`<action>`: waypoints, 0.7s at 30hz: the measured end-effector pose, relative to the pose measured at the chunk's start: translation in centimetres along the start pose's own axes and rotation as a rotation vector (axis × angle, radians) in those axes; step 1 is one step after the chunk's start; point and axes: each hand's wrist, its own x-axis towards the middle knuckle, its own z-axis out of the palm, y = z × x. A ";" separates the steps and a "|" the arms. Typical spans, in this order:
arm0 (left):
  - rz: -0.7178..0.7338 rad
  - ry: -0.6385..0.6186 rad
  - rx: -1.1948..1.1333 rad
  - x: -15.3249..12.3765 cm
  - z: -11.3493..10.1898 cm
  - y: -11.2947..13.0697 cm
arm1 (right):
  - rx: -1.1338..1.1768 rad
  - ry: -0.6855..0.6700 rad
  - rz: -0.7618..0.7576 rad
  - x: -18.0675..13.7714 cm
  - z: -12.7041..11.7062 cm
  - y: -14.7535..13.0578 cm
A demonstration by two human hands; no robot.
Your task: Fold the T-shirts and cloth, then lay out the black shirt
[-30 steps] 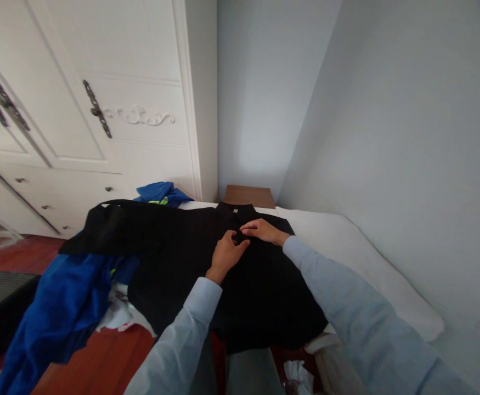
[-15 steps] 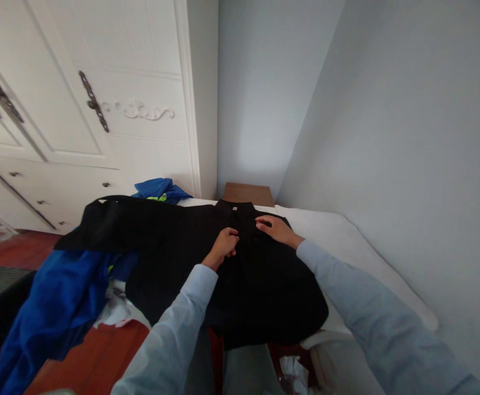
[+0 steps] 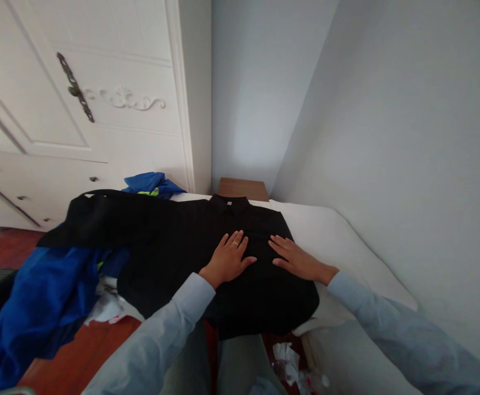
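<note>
A black collared shirt (image 3: 174, 236) lies spread over a white surface, its collar at the far edge and one sleeve stretched out to the left. My left hand (image 3: 228, 258) rests flat on the shirt's front, fingers spread, a ring on one finger. To its right, my right hand (image 3: 299, 259) also lies flat on the black cloth with fingers extended. Neither hand grips anything. A small pale label shows inside the collar. The shirt's right sleeve cannot be made out.
Blue clothing (image 3: 54, 296) hangs at the left under the black sleeve, with another blue garment (image 3: 153, 184) behind it. A white wardrobe (image 3: 136, 142) stands behind on the left. A brown wooden box (image 3: 243, 189) sits in the corner. Crumpled white paper (image 3: 287, 359) lies low near my legs.
Both hands have gone from bent fingers near the shirt's upper front to flat palms slightly lower on it. The right hand has shifted right. The view has turned slightly.
</note>
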 end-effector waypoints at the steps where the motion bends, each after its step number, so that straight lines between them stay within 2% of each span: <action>1: 0.002 -0.008 0.002 0.0 0.1 -0.3 | -0.013 -0.016 0.023 -0.5 0.1 0.2; 5: 0.046 -0.081 0.001 0.2 -0.8 -0.8 | -0.056 -0.033 0.098 -0.7 -0.4 0.5; 8: 0.087 -0.069 0.000 0.4 -1.3 -0.5 | -0.075 0.005 0.119 1.2 -1.3 -0.5; 11: 0.148 -0.023 0.014 0.5 -0.8 -0.4 | -0.039 0.035 0.027 4.3 -1.6 -1.8; 15: 0.149 -0.052 0.056 0.0 0.4 -0.7 | 0.036 -0.066 -0.112 8.0 -0.8 -1.8; 21: 0.123 -0.028 0.086 -1.5 0.2 -0.7 | 0.100 -0.051 -0.109 9.0 0.3 0.3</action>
